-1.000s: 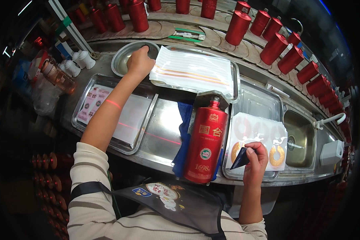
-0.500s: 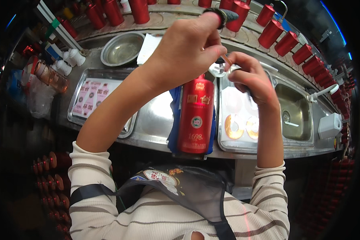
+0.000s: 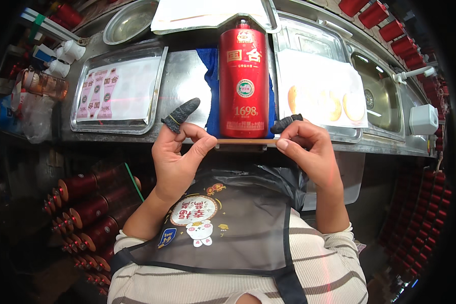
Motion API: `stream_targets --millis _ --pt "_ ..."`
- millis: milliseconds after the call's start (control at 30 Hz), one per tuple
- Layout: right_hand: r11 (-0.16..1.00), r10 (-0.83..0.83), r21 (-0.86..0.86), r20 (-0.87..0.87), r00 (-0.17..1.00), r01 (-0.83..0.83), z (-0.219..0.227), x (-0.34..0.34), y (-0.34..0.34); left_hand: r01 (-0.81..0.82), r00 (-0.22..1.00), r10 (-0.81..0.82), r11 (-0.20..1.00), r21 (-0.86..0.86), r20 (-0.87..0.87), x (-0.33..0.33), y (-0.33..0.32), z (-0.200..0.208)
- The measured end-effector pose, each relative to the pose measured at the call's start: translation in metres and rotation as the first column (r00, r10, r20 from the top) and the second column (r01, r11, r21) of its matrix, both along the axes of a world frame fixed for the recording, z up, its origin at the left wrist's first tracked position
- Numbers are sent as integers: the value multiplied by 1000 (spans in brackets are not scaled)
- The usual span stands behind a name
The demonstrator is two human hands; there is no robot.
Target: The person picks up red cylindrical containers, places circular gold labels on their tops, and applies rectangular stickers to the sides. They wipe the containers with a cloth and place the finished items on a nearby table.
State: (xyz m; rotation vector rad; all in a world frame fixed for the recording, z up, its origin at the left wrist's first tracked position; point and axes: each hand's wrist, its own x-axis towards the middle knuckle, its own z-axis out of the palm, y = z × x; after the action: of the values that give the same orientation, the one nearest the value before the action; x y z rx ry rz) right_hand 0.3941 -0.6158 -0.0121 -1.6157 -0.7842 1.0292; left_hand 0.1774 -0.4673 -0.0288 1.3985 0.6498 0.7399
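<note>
Head view: a brown strip (image 3: 245,141) spans between the hands (image 3: 173,162)

Cream ribbed-knit sweater (image 3: 309,243) w/ dk grey-brown stripes. Over it, semi-sheer dk grey apron (image 3: 248,235) w/ blk trim (image 3: 287,238) & blk strap (image 3: 290,287), printed w/ white cartoon rabbit (image 3: 200,230), rd red-edged emblem (image 3: 193,211) & blue badge (image 3: 167,237). L hand (image 3: 175,159): blk finger cot (image 3: 186,110) w/ yellowish band (image 3: 173,121); R hand (image 3: 311,154): blk cot (image 3: 287,123).

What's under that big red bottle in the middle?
Some blue cloth shows along both sides of the red bottle. How far it runs beneath, and what else is there, the bottle hides.
</note>
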Motion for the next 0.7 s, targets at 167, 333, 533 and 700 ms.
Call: stream_targets --millis 167,333,533,700 --pt "999 -32 -10 -65 997 32 5 -7 5 -19 997 20 1000 -11 73 0 0 -12" --pt "996 -88 11 -76 993 89 -3 -8 8 -18 994 26 997 -69 108 7 4 -22" --pt "992 -124 20 -40 992 124 -13 -8 9 -6 993 19 994 -113 114 15 7 -33" --pt "991 -134 4 -91 987 135 -14 -8 8 9 996 3 990 -141 88 14 7 -34"
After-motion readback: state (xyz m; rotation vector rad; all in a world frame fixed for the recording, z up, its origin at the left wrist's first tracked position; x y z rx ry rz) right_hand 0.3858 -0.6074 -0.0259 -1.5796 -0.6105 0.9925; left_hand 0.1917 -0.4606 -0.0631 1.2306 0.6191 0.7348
